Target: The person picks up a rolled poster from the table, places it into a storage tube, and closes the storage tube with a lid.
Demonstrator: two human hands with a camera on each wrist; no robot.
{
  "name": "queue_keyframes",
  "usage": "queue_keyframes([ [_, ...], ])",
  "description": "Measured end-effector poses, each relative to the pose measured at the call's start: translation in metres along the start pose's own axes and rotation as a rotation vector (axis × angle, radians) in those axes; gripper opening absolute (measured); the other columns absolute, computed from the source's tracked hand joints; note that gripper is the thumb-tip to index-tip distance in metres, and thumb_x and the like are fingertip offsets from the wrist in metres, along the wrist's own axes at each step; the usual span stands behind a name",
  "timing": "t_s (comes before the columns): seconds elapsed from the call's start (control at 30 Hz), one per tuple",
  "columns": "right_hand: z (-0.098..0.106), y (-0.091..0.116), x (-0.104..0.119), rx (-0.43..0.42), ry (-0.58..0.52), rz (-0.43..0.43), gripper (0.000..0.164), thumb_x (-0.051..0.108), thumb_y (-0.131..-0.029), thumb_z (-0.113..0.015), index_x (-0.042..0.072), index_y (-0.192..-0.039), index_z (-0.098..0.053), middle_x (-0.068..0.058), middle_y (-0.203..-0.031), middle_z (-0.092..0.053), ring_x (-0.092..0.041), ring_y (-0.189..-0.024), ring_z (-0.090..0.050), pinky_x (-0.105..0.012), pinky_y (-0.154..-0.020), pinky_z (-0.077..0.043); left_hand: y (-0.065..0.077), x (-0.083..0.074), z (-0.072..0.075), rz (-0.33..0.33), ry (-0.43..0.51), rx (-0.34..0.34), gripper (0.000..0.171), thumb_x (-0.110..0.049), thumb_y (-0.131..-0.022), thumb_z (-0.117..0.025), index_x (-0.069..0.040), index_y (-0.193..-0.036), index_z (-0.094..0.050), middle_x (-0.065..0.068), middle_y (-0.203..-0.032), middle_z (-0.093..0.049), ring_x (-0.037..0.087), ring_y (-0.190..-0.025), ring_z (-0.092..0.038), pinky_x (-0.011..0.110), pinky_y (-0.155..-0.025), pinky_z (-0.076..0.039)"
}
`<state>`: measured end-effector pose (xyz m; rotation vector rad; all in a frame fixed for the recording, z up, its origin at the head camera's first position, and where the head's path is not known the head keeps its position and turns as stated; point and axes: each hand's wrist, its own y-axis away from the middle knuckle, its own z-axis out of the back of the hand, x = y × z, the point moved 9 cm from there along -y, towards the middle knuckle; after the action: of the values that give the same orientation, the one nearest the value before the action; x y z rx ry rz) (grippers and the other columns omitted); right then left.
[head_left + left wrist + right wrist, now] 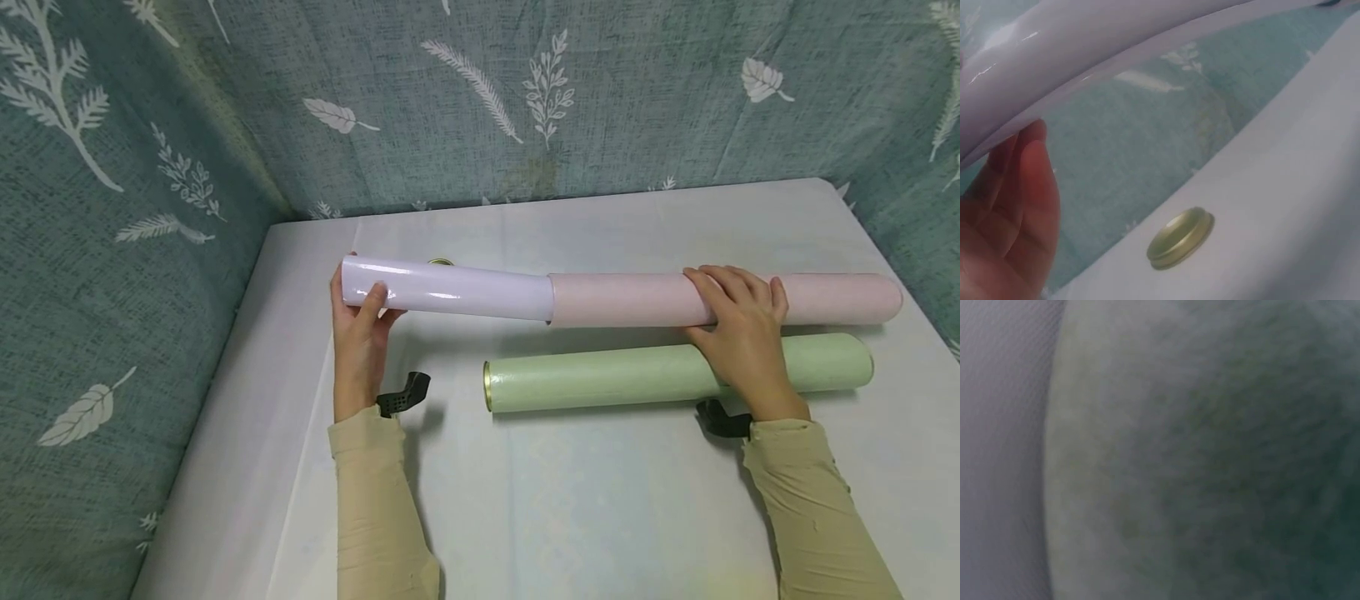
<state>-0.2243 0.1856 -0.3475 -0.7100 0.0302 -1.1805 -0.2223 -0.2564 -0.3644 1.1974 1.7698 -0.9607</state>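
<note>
My left hand holds the outer end of a glossy white rolled sheet, thumb on the near side and fingers behind and below. The roll's other end sits inside the open left end of a pink cardboard tube. Further right, my right hand grips the pink tube from above, its fingers over the far side. In the left wrist view, the rolled sheet passes above the fingers, and a gold lid lies on the table beyond. Blurred green surface fills most of the right wrist view.
A green tube with a gold rim at its left end lies in front of the pink one, under my right wrist. White cloth covers the table. Leaf-patterned teal curtains hang along the back and sides.
</note>
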Motion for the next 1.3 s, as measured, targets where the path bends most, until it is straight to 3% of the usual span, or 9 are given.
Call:
queue_keyframes([
  [0.23,-0.0002,0.0003,-0.0005,0.002,0.004,0.000,0.071,0.006,-0.058,-0.082,0.016,-0.122,-0.053,-0.009,-0.122,-0.049,-0.032,-0.118,-0.034,-0.055,-0.101,-0.004,0.0042,-0.0015,-0.0039,0.037,-0.035,0.033,0.049,-0.028,-0.090,-0.053,-0.033,-0.135,-0.035,0.012,-0.120,-0.041,0.024,-0.094,-0.050,0.032,-0.073,-0.041],
  [0.37,-0.0004,0.0003,-0.0004,0.000,0.006,0.005,0.071,0.007,-0.058,-0.082,0.016,-0.123,-0.053,-0.010,-0.122,-0.050,-0.032,-0.118,-0.034,-0.055,-0.101,-0.004,0.0032,0.0009,-0.0011,0.057,-0.065,0.026,0.045,-0.033,-0.091,-0.050,-0.029,-0.134,-0.038,0.011,-0.117,-0.044,0.022,-0.088,-0.049,0.029,-0.065,-0.038],
  [0.77,-0.0004,0.0003,-0.0011,-0.003,0.006,0.006,0.071,0.006,-0.058,-0.082,0.017,-0.122,-0.054,-0.009,-0.122,-0.050,-0.032,-0.118,-0.034,-0.055,-0.101,-0.004,0.0035,0.0039,0.0003,0.102,-0.122,0.037,0.048,-0.029,-0.087,-0.058,-0.018,-0.131,-0.042,0.012,-0.121,-0.044,0.022,-0.086,-0.050,0.024,-0.058,-0.040],
  [0.9,-0.0001,0.0007,-0.0012,-0.005,0.004,0.009,0.071,0.007,-0.057,-0.082,0.016,-0.122,-0.054,-0.009,-0.122,-0.050,-0.032,-0.118,-0.034,-0.055,-0.101,-0.004,0.0039,0.0024,-0.0012,0.106,-0.116,0.041,0.047,-0.027,-0.087,-0.058,-0.018,-0.131,-0.043,0.013,-0.123,-0.044,0.022,-0.084,-0.050,0.023,-0.057,-0.041],
  [1.13,0.0012,0.0000,-0.0004,-0.012,-0.001,0.010,0.072,0.006,-0.056,-0.083,0.016,-0.122,-0.054,-0.009,-0.121,-0.050,-0.033,-0.117,-0.035,-0.054,-0.101,-0.003,0.0051,-0.0013,-0.0029,0.102,-0.056,0.052,0.048,-0.018,-0.089,-0.054,-0.030,-0.134,-0.039,0.015,-0.129,-0.045,0.023,-0.092,-0.052,0.021,-0.057,-0.043],
  [1.3,0.0002,0.0001,-0.0004,-0.004,0.002,0.007,0.072,0.007,-0.057,-0.083,0.017,-0.122,-0.054,-0.009,-0.122,-0.050,-0.032,-0.117,-0.035,-0.056,-0.101,-0.004,0.0056,-0.0024,-0.0025,0.092,-0.085,0.054,0.043,-0.022,-0.089,-0.054,-0.023,-0.131,-0.043,0.014,-0.127,-0.044,0.022,-0.091,-0.050,0.021,-0.058,-0.044],
])
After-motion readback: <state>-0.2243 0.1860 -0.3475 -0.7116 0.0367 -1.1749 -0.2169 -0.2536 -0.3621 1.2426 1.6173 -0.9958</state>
